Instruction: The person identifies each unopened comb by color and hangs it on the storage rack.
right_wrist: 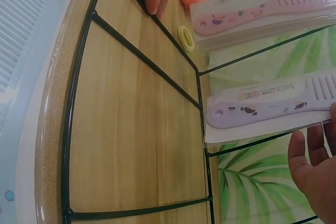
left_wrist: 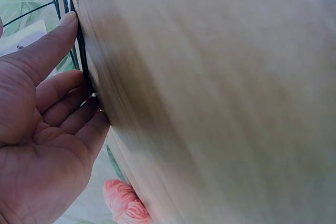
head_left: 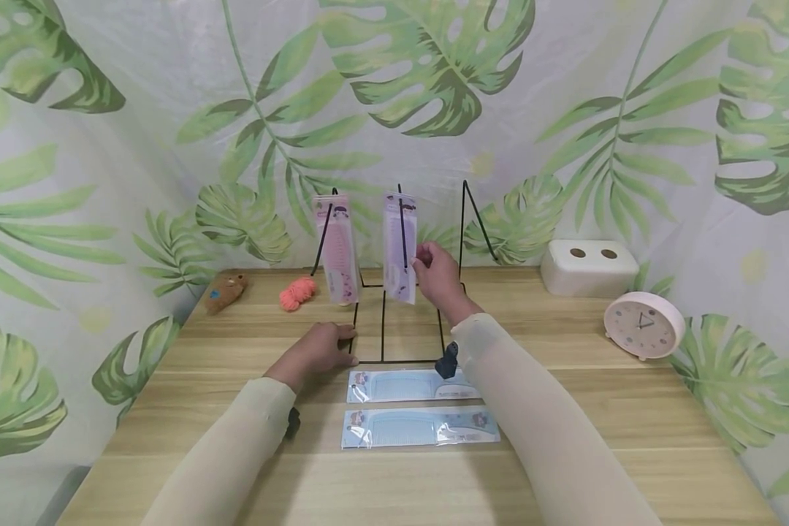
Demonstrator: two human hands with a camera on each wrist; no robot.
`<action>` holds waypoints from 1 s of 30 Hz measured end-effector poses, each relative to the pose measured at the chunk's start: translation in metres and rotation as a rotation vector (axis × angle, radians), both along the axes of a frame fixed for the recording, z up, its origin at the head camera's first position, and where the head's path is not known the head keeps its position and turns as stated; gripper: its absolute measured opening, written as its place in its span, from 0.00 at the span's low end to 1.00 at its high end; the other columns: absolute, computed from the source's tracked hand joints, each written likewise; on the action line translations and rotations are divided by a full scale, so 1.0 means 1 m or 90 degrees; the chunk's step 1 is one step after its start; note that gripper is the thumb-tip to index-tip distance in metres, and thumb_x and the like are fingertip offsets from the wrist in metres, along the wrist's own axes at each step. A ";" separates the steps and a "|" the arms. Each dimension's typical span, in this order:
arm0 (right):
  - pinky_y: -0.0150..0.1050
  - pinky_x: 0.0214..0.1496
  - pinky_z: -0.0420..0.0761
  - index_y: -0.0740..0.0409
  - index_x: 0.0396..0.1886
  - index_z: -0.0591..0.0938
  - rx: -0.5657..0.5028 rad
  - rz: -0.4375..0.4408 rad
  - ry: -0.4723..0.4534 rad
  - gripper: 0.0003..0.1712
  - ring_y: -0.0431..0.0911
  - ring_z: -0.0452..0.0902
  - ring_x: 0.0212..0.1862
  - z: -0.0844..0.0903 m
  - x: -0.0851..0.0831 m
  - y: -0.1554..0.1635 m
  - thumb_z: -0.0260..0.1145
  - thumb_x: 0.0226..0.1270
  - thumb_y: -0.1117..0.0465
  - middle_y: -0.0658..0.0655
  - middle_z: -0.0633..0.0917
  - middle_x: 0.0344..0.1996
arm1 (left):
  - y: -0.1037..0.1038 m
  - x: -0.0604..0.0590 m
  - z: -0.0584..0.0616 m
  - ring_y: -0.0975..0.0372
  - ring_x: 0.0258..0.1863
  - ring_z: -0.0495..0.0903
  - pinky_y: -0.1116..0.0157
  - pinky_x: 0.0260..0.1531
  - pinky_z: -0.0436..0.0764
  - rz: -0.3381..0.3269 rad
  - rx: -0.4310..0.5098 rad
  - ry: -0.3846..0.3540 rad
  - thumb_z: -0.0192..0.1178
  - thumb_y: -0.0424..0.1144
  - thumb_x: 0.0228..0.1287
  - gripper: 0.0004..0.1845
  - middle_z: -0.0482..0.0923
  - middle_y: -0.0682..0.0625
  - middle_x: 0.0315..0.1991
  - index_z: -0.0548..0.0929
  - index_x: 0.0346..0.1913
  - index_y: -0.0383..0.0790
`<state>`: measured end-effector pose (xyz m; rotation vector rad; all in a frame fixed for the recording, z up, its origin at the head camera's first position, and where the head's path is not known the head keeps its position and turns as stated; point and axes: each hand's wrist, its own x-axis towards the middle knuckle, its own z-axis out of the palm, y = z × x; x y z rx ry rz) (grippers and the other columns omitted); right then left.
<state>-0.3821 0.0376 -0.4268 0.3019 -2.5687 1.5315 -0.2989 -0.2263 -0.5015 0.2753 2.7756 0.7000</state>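
My right hand [head_left: 439, 279] pinches the purple comb pack [head_left: 399, 248] hanging on the wire rack [head_left: 383, 321]. My left hand [head_left: 322, 349] lies flat, fingers straight, pressing the rack's base.

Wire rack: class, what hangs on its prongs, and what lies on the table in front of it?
A pink comb and a purple comb hang on the wire rack. Two blue combs lie in front, partly covered by the right sleeve.

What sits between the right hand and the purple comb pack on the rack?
Nothing visible. The right hand is right at the purple comb pack hanging on the wire rack; contact itself is unclear. The left hand rests on the rack's base.
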 end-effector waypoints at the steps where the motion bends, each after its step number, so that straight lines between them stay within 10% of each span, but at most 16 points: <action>1: 0.50 0.59 0.86 0.59 0.58 0.81 0.001 -0.001 0.002 0.11 0.54 0.83 0.55 0.000 0.000 0.000 0.63 0.86 0.58 0.60 0.87 0.53 | 0.000 0.000 0.000 0.39 0.83 0.65 0.40 0.83 0.63 0.000 0.000 0.001 0.78 0.42 0.67 0.34 0.72 0.42 0.81 0.81 0.74 0.39; 30: 0.51 0.62 0.85 0.61 0.63 0.80 0.000 0.034 0.016 0.19 0.54 0.82 0.58 -0.004 0.004 0.030 0.66 0.83 0.54 0.59 0.86 0.54 | -0.001 0.000 -0.001 0.39 0.83 0.64 0.39 0.83 0.63 -0.001 -0.004 -0.003 0.77 0.43 0.68 0.34 0.72 0.43 0.81 0.81 0.75 0.40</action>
